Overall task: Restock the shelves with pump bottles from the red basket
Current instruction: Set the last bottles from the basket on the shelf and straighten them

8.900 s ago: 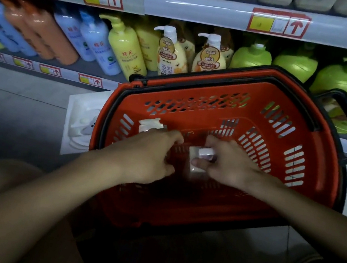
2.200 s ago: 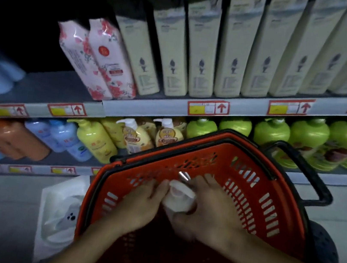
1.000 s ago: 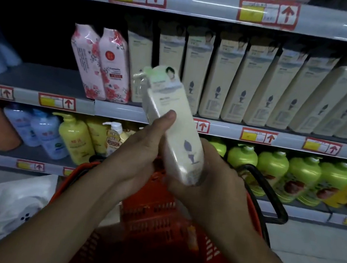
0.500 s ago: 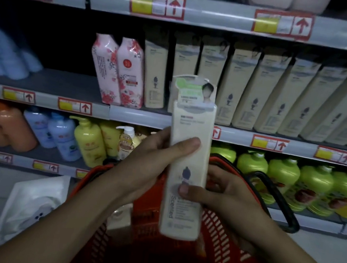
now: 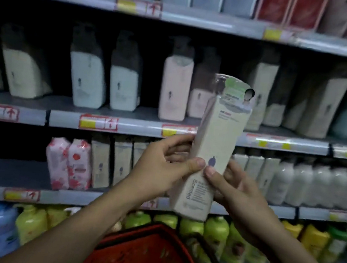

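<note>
A tall cream pump bottle [image 5: 216, 137] with a plastic-wrapped top and a green tag is held upright, tilted slightly right, in front of the shelves. My left hand [image 5: 160, 165] grips its left side with the thumb on the front. My right hand [image 5: 233, 190] grips its lower right side, its thumb meeting the left thumb near a small purple mark. The red basket [image 5: 144, 257] sits below my arms at the bottom centre, its inside mostly hidden.
Similar cream, pale blue and pink bottles [image 5: 174, 86] stand on the shelf [image 5: 67, 113] behind the held bottle. Below it is a row of cream boxes and pink floral packs [image 5: 68, 163]. Green and yellow bottles [image 5: 216, 230] fill the lowest shelf.
The bottle came out of the basket and has risen from the lower shelf level to the shelf above. The view has tilted upward, and the basket has dropped to the frame's bottom.
</note>
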Demonstrator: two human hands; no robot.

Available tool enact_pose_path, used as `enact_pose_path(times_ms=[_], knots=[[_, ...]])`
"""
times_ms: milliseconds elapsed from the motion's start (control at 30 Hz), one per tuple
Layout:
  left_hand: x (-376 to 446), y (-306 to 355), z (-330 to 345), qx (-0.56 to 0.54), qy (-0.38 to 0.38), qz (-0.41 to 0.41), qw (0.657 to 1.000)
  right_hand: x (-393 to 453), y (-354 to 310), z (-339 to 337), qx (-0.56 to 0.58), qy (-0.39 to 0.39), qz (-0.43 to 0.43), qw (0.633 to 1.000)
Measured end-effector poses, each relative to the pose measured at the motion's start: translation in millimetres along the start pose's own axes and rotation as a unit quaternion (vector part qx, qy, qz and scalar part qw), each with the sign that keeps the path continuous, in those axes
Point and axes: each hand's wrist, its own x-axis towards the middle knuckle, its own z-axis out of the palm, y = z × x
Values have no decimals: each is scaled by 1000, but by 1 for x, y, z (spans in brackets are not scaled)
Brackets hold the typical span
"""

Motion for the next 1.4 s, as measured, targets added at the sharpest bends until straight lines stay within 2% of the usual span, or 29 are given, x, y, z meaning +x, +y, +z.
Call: enact_pose_path(times_ms=[133, 267, 433, 533, 767, 1000, 1100, 1200, 1300, 1400], knots=[[46, 33, 55, 22, -17, 83, 996, 12, -48, -51, -48, 28, -74, 996], [87, 52, 104, 49, -31, 130, 990, 32, -80, -106, -157, 44, -156, 974], [139, 59, 162, 44, -6, 138, 989, 81, -97, -177, -310, 89, -209, 923], [169, 51, 194, 73, 36, 139, 987, 116, -95, -218, -347, 89, -217, 908], [236, 33, 249, 114, 67, 141, 981, 186, -66, -287, -313, 80, -239, 916], [260, 10, 270, 158, 121, 94, 975, 221, -67, -315, -405, 40, -201, 891], [271, 12, 274, 192, 139, 77, 969, 233, -76, -318, -359, -2, -138, 923], [280, 20, 278, 237, 146, 72, 958, 238, -80, -316, -294, -15, -112, 949], [290, 25, 285, 268, 137, 66, 951, 241, -71, -315, -224, 22, -131, 965], [298, 31, 292, 308, 132, 54, 941, 243, -58, -317, -197, 81, -150, 966]])
